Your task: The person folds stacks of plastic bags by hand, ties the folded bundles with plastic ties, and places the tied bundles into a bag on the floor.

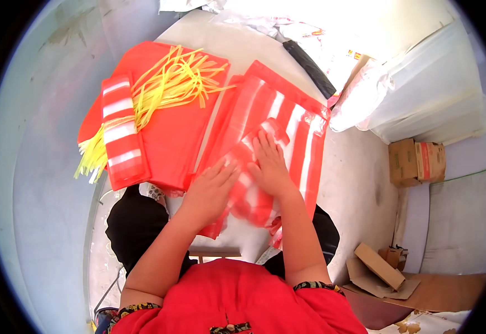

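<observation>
Both hands lie on a stack of red-and-white striped plastic sheets, which look like bags [304,150]. My left hand [212,189] rests flat with fingers stretched along the left edge of a smaller folded striped piece [245,189]. On the upper part of that piece, my right hand [269,164] presses with its fingers extended. The lower end of the folded piece is blurred. To the left sits a plain red stack [181,133], carrying a narrow folded striped bundle [121,131] and a bunch of yellow plastic strips [181,78].
A black roll [309,68] lies near the table's [198,33] far right edge, beside white plastic packaging [360,103]. Cardboard boxes [415,162] stand on the floor at right, and an opened carton [379,270] lies lower right. My knees are under the table's near edge.
</observation>
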Demonstrator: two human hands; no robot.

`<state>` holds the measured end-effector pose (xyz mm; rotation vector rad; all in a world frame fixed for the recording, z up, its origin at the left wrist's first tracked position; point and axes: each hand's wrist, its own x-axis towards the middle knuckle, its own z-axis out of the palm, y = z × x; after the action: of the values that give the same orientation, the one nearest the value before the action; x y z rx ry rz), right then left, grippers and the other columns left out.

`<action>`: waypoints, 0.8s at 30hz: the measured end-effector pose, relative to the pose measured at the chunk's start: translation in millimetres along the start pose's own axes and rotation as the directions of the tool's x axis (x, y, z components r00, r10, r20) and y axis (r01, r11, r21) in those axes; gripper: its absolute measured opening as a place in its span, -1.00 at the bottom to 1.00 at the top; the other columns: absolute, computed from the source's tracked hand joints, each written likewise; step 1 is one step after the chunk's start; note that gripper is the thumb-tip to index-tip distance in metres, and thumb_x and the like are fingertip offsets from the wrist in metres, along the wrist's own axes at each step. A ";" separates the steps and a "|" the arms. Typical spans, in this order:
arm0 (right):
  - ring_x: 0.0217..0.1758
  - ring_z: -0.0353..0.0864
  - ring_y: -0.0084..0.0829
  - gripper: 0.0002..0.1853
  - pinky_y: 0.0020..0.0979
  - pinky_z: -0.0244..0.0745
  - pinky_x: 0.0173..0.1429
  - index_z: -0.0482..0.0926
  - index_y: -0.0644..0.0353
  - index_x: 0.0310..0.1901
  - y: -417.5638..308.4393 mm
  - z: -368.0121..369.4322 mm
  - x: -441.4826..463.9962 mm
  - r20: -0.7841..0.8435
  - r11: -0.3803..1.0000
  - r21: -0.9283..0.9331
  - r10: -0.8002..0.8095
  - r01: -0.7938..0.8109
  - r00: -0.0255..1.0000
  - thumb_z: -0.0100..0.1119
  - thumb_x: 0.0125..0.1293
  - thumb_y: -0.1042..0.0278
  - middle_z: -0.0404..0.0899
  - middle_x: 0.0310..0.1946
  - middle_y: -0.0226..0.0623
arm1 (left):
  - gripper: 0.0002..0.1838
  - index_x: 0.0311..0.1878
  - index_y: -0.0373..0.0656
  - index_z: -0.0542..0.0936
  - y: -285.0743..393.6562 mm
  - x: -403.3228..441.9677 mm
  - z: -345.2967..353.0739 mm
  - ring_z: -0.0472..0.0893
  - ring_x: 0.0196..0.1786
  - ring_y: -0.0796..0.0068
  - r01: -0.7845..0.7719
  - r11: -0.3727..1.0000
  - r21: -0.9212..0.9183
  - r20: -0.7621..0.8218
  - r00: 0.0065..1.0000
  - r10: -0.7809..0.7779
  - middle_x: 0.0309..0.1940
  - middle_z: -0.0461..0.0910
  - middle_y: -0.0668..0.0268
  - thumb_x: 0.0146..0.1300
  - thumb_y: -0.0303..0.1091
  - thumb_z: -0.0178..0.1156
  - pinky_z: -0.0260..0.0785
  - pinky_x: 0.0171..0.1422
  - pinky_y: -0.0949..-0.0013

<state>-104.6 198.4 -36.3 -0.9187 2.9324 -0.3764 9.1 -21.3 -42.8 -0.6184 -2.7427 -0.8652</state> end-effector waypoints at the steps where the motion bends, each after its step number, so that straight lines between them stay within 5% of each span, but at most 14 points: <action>1: 0.84 -0.21 -0.06 -0.18 0.06 -0.26 0.81 0.14 0.28 0.67 0.7 -1.1 3.4 0.023 0.999 0.005 0.036 -0.036 0.999 0.08 0.57 -0.04 -0.09 0.77 -0.07 | -0.34 0.52 -0.22 0.47 -0.5 -1.3 -0.1 0.30 0.66 -0.03 0.005 1.000 -0.002 0.009 1.000 -0.005 0.58 0.41 0.10 0.31 -0.49 0.17 0.24 0.67 0.01; 7: 0.86 -0.29 -0.06 -0.16 0.09 -0.35 0.81 0.04 0.25 0.71 11.9 7.0 19.6 -0.003 0.988 0.015 0.151 -0.151 0.988 -0.06 0.63 -0.13 -0.17 0.80 -0.12 | -0.33 0.54 -0.19 0.45 -2.3 -4.4 -6.2 0.30 0.66 -0.04 0.025 0.999 -0.037 0.055 0.998 -0.023 0.59 0.40 0.13 0.32 -0.48 0.18 0.24 0.67 0.01; 13: 0.81 -0.11 0.04 -0.18 0.13 -0.18 0.78 0.14 0.27 0.67 22.6 9.2 36.5 -0.120 0.971 0.032 0.240 -0.238 0.963 0.10 0.56 -0.02 -0.05 0.76 -0.03 | -0.38 0.55 -0.17 0.45 -2.9 -8.7 -11.3 0.21 0.70 -0.07 0.042 0.998 -0.054 0.111 0.993 -0.036 0.61 0.38 0.16 0.42 -0.39 0.17 0.17 0.70 -0.05; 16: 0.84 -0.24 0.06 -0.19 0.06 -0.18 0.79 0.06 0.28 0.70 19.1 7.8 39.4 -0.064 0.939 0.012 0.343 -0.343 0.937 -0.04 0.64 -0.08 -0.16 0.78 0.03 | -0.42 0.56 -0.16 0.44 -1.4 -9.8 -17.5 0.12 0.73 -0.11 0.086 0.989 -0.122 0.167 0.984 -0.064 0.63 0.34 0.12 0.53 -0.24 0.11 0.07 0.73 -0.09; 19: 0.83 -0.26 0.13 -0.22 0.00 -0.13 0.79 0.05 0.28 0.70 -0.9 4.5 14.0 -0.140 0.921 0.186 0.370 -0.342 0.919 0.01 0.63 0.06 -0.19 0.76 0.15 | -0.41 0.58 -0.15 0.42 -2.2 -8.7 -24.0 0.07 0.75 -0.15 0.171 0.957 -0.233 0.182 0.975 -0.130 0.65 0.29 0.05 0.62 -0.08 0.02 -0.02 0.76 -0.11; 22: 0.83 -0.25 0.15 -0.22 -0.04 -0.08 0.79 0.05 0.24 0.70 -38.6 6.1 -27.8 -0.142 0.772 0.585 0.399 -0.249 0.906 0.07 0.59 0.19 -0.23 0.75 0.23 | -0.36 0.62 -0.15 0.36 1.8 -9.9 -30.3 0.10 0.73 -0.17 0.250 0.888 -0.385 0.155 0.966 -0.205 0.66 0.26 -0.01 0.66 0.03 -0.06 -0.04 0.77 -0.09; 24: 0.84 -0.26 0.09 -0.16 -0.06 -0.04 0.78 0.06 0.19 0.70 -48.6 3.7 -36.7 -0.145 0.825 0.521 0.339 -0.219 0.930 0.20 0.49 0.26 -0.23 0.75 0.20 | -0.33 0.65 -0.15 0.31 -6.8 -14.3 -25.5 0.15 0.72 -0.16 0.207 0.858 -0.470 0.079 0.978 -0.193 0.67 0.24 -0.03 0.67 0.07 -0.08 -0.03 0.76 -0.07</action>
<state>-46.9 179.8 -29.1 -0.3820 2.8580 -1.2199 20.4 -45.9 -30.0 -0.4209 -2.6547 -1.6231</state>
